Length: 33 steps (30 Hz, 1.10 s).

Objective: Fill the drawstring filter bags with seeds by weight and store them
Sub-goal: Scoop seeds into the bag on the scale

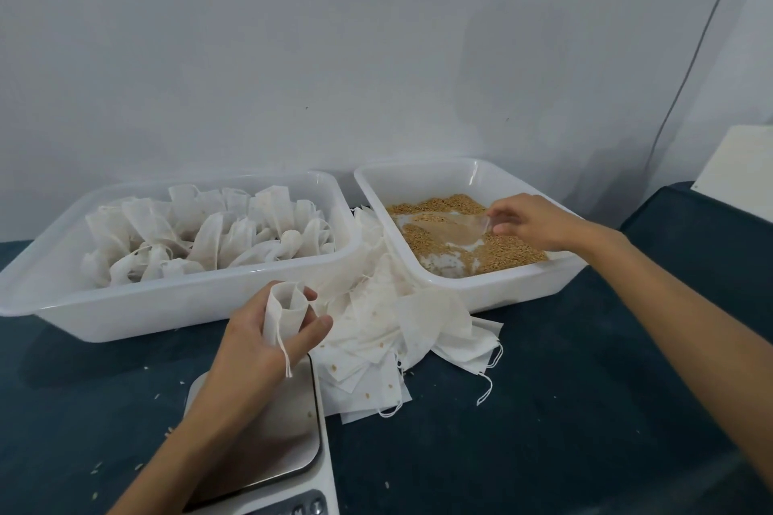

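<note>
The left hand [267, 337] curled its fingers around something white; the right hand [531, 222] reached forward, pinching.

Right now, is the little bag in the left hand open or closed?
Open. The left hand holds the bag with its mouth spread into a round opening, string dangling loose.

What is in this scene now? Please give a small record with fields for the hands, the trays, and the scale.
left hand: holds an open empty filter bag above the scale
right hand: grips a clear scoop in the seeds
left tray: filled bags
right tray: seeds
between trays: pile of empty bags
scale: nothing on its plate
</note>
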### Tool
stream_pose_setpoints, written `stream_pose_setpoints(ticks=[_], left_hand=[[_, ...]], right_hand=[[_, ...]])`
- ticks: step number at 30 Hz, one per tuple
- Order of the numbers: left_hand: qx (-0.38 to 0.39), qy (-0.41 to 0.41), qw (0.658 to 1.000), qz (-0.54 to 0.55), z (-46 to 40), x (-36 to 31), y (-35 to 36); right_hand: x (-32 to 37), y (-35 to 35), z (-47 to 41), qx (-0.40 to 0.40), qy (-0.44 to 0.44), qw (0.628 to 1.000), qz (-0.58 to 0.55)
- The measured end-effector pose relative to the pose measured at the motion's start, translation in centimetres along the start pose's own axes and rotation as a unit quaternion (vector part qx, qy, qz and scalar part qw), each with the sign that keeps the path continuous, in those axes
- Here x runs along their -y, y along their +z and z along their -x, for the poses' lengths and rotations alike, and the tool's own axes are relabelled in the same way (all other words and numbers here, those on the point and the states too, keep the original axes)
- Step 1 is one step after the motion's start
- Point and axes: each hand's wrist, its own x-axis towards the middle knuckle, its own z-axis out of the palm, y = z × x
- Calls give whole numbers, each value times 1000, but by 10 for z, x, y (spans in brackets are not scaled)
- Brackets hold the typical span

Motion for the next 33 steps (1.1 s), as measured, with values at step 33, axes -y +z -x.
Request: stream_pose_setpoints(ticks=[33], left_hand=[[12,-13,998,-58,16,9,-2]], right_hand=[[159,-3,50,8,-282,956,78]])
